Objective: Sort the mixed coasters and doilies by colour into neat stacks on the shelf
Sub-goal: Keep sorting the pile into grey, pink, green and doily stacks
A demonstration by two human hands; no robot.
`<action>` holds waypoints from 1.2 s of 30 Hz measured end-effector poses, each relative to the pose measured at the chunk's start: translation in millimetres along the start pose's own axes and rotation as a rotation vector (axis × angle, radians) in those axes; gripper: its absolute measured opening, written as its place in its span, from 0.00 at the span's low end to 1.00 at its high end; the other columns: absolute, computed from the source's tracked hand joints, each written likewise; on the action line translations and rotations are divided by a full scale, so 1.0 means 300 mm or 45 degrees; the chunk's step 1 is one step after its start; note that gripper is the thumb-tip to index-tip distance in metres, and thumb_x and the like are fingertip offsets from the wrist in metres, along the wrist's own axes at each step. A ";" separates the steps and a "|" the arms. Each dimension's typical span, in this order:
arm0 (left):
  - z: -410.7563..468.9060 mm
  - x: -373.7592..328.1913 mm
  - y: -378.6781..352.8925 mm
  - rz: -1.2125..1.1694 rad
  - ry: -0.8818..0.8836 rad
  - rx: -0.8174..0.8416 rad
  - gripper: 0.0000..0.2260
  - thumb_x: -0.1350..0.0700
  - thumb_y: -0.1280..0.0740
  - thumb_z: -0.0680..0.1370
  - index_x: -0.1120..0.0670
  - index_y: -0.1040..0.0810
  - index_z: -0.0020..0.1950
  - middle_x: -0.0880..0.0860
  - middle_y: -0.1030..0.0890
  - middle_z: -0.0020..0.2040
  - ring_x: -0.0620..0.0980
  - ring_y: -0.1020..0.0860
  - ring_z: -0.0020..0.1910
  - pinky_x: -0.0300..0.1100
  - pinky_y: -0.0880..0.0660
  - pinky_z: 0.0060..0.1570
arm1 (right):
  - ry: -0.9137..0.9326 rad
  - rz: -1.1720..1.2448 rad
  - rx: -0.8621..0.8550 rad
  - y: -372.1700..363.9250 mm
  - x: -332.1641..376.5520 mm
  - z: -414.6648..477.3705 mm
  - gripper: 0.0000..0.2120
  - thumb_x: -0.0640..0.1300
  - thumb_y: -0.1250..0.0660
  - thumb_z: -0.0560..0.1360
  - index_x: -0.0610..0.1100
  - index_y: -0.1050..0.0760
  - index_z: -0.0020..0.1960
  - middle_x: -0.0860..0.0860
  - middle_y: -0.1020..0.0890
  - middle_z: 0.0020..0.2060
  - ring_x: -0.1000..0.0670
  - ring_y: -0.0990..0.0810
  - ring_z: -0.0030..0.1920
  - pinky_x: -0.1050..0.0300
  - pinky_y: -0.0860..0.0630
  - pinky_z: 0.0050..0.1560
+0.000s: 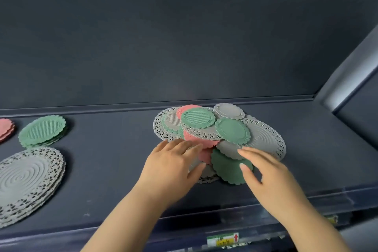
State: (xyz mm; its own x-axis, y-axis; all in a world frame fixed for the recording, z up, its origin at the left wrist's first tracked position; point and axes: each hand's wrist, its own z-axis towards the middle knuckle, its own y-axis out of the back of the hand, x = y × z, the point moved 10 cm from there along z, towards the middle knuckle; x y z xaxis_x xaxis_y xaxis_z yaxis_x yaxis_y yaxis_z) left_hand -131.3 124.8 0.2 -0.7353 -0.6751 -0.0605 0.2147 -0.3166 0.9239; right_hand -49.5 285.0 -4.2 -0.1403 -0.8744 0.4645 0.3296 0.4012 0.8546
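The mixed pile (206,129) of pink, green and grey coasters and lace doilies lies right of the middle of the shelf (114,155), closer to its back edge. The left hand (173,163) and right hand (266,172) rest on the pile's near side, fingers stretched flat and gripping nothing, the right over a dark green coaster (227,170). Towards the left end are the sorted stacks: the pink stack (5,129), the green stack (42,131) and, nearer the front edge, the grey doily stack (26,178). They lie well apart from the hands.

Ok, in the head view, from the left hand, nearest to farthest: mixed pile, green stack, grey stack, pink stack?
1. Mixed pile, centre, right at the left hand.
2. Green stack and grey stack, both left: too close to call.
3. Pink stack, far-left edge.
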 end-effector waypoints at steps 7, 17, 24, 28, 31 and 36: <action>0.113 -0.042 -0.031 0.058 0.133 0.023 0.20 0.42 0.43 0.75 0.49 0.18 0.56 0.46 0.18 0.53 0.50 0.20 0.53 0.48 0.24 0.54 | 0.089 0.015 0.086 0.000 -0.105 0.164 0.15 0.48 0.38 0.75 0.54 0.26 0.62 0.62 0.29 0.63 0.60 0.31 0.62 0.67 0.36 0.58; 0.162 -0.117 -0.088 0.071 0.393 0.072 0.18 0.45 0.44 0.75 0.48 0.16 0.50 0.44 0.17 0.48 0.48 0.18 0.45 0.46 0.23 0.49 | 0.405 0.042 0.261 -0.048 -0.118 0.301 0.17 0.52 0.34 0.73 0.53 0.26 0.62 0.60 0.28 0.64 0.57 0.32 0.65 0.67 0.42 0.64; 0.142 -0.094 -0.119 0.003 0.637 0.082 0.18 0.44 0.46 0.79 0.47 0.24 0.63 0.42 0.20 0.56 0.47 0.22 0.55 0.39 0.29 0.52 | 0.460 0.106 0.270 -0.080 -0.129 0.320 0.18 0.53 0.33 0.73 0.51 0.25 0.61 0.58 0.27 0.64 0.58 0.29 0.64 0.69 0.38 0.62; 0.147 -0.099 -0.113 0.001 0.682 0.061 0.19 0.44 0.48 0.79 0.46 0.20 0.58 0.41 0.19 0.54 0.47 0.20 0.50 0.39 0.26 0.48 | 0.513 0.211 -0.011 -0.019 -0.121 0.319 0.09 0.49 0.35 0.72 0.47 0.19 0.46 0.52 0.15 0.40 0.52 0.17 0.39 0.61 0.23 0.40; 0.147 -0.098 -0.124 -0.030 0.720 0.103 0.16 0.46 0.46 0.82 0.45 0.25 0.65 0.40 0.24 0.62 0.44 0.25 0.59 0.38 0.30 0.55 | 0.374 0.234 -0.149 0.028 -0.150 0.324 0.08 0.44 0.39 0.76 0.43 0.22 0.43 0.54 0.27 0.24 0.51 0.30 0.23 0.56 0.35 0.22; 0.175 -0.107 -0.103 0.021 0.725 0.130 0.16 0.47 0.49 0.82 0.44 0.26 0.65 0.40 0.24 0.60 0.43 0.25 0.57 0.37 0.33 0.59 | 0.105 0.392 -0.192 0.096 -0.245 0.367 0.06 0.39 0.40 0.75 0.42 0.26 0.51 0.44 0.22 0.32 0.42 0.27 0.33 0.53 0.34 0.32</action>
State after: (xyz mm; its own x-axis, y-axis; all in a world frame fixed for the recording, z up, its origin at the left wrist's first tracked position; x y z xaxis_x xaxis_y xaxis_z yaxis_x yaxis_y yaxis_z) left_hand -148.0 191.2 -6.7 -0.2647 -0.9405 -0.2133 0.1393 -0.2561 0.9565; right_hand -132.5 390.7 11.8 0.0605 -0.7403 0.6695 0.4798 0.6097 0.6309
